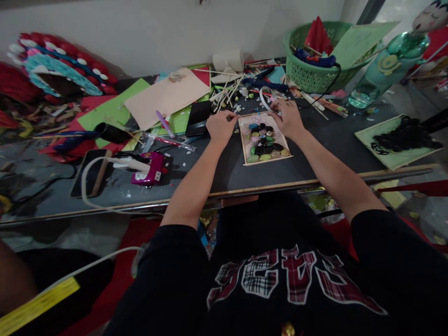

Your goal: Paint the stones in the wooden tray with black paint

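Note:
A small wooden-framed board (245,150) lies on the dark table, covered with several painted pebbles (265,140) in black, green, blue and pink. My left hand (220,126) rests at the board's upper left corner, fingers curled in a loose fist against the frame. My right hand (287,117) sits at the board's upper right corner, fingers bent and pinched together over something too small to make out.
A green basket (308,70) of craft supplies stands behind the board, a teal bottle (381,70) to its right. Coloured paper sheets (164,95), sticks, a black box (198,119), a pink device (150,170) with a white cable and a green tray (371,137) of black bits surround it.

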Demonstrator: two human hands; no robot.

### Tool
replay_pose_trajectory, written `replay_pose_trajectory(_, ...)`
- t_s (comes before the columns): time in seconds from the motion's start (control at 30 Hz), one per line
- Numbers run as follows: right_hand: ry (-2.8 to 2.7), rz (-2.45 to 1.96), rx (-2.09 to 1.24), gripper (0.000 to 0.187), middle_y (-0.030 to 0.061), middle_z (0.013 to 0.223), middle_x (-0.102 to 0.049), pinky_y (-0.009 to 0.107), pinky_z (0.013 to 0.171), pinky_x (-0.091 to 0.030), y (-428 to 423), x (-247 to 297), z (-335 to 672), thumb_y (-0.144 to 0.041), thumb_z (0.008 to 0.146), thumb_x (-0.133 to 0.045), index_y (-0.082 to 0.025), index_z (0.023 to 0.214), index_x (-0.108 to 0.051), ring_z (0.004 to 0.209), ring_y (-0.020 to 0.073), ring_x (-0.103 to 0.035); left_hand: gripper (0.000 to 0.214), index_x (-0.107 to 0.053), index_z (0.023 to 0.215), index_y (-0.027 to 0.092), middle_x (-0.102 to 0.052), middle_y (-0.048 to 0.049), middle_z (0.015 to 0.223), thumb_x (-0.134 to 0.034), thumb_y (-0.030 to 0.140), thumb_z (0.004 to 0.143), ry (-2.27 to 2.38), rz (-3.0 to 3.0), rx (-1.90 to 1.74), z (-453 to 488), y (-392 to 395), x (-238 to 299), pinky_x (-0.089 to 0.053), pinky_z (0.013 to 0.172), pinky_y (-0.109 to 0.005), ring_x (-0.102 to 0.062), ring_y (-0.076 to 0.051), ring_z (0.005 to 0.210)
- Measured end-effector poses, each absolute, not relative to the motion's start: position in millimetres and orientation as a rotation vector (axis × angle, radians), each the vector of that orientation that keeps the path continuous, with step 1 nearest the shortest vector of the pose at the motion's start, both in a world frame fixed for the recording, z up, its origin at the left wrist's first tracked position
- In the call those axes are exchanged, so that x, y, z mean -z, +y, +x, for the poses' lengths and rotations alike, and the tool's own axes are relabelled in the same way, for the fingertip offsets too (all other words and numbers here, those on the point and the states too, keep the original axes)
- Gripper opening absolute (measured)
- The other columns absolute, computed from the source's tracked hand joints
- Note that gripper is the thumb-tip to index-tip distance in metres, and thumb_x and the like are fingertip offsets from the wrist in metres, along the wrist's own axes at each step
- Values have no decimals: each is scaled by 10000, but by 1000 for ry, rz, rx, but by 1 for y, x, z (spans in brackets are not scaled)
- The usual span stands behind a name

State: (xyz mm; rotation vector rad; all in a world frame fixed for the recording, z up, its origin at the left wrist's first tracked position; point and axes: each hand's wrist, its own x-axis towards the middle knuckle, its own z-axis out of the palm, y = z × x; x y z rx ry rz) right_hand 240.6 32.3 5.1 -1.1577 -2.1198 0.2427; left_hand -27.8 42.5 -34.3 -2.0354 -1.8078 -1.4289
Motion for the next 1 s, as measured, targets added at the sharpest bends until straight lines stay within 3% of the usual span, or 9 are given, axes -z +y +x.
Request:
replay_pose_trajectory(0.13, -2105, -1173, -195, 605, 113, 1113, -719, 646, 1152, -336, 35, -4, 243, -741, 935, -327, -263, 1170, -614, 1188, 359, -616, 393, -585, 661, 241, -677, -71, 702, -539, 536, 916, -1797, -2027, 1499, -24, 42, 33, -544, 915, -419, -687, -268, 898)
replay_pose_trajectory(0.2, -2102, -1159, -177, 591, 110, 1085, -723, 652, 1138, -354, 36, -3, 243, -733, 940, -335, -265, 1165, -616, 1168, 355, -626, 318, -599, 746, 248, -712, -123, 943, -509, 491, 932, -1777, -2031, 1593, -22, 40, 28, -503, 1024, -471, -632, -306, 1141)
replay_pose_trajectory(0.27, -2103, -1146, -161, 571, 106, 1066, -726, 664, 1127, -363, 35, -3, 243, -718, 949, -336, -269, 1164, -617, 1166, 355, -625, 208, -634, 920, 260, -648, -152, 1243, -544, 447, 910, -1739, -2035, 1680, -22, 36, 22, -423, 1131, -511, -466, -327, 1383)
replay_pose_trajectory(0.37, -2086, -1164, -156, 553, 106, 1085, -725, 675, 1142, -335, 33, -4, 242, -701, 954, -345, -273, 1170, -619, 1200, 362, -606, 296, -626, 1127, 254, -532, -153, 1426, -580, 400, 873, -1717, -2045, 1734, -22, 33, 18, -357, 1187, -538, -340, -337, 1479)
replay_pose_trajectory(0.53, -2071, -1184, -178, 572, 101, 1134, -719, 662, 1186, -275, 31, -5, 242, -714, 946, -346, -273, 1201, -608, 1262, 363, -565, 263, -674, 919, 256, -702, -111, 1106, -519, 469, 917, -1775, -2141, 1601, -23, 38, 25, -443, 1109, -501, -620, -301, 1155)
replay_pose_trajectory(0.77, -2130, -1227, -210, 546, 116, 1136, -724, 642, 1187, -298, 27, -7, 236, -684, 954, -372, -259, 1185, -625, 1240, 370, -588, 429, -610, 672, 246, -733, -76, 853, -590, 615, 891, -1640, -2273, 1452, -23, 38, 25, -450, 1091, -518, -667, -279, 1007)
replay_pose_trajectory(0.83, -2144, -1217, -222, 545, 109, 1107, -742, 626, 1174, -328, 26, -6, 236, -682, 954, -382, -260, 1197, -626, 1193, 357, -618, 417, -667, 781, 255, -744, -92, 921, -504, 601, 947, -1544, -2343, 1419, -20, 33, 20, -471, 1073, -487, -667, -274, 1038)
replay_pose_trajectory(0.9, -2171, -1202, -240, 556, 102, 1070, -759, 605, 1149, -368, 26, -4, 235, -683, 952, -395, -261, 1233, -624, 1161, 346, -636, 433, -704, 1020, 263, -741, -111, 1080, -432, 598, 980, -1437, -2418, 1368, -14, 26, 14, -463, 1092, -460, -650, -278, 1135)
replay_pose_trajectory(1.0, -2220, -1229, -235, 579, 117, 1094, -766, 561, 1097, -426, 25, -1, 232, -645, 962, -423, -229, 1309, -626, 1165, 343, -634, 579, -567, 1374, 244, -642, -132, 1369, -385, 635, 987, -1309, -2545, 1257, -2, 16, 8, -397, 1172, -457, -566, -294, 1315)
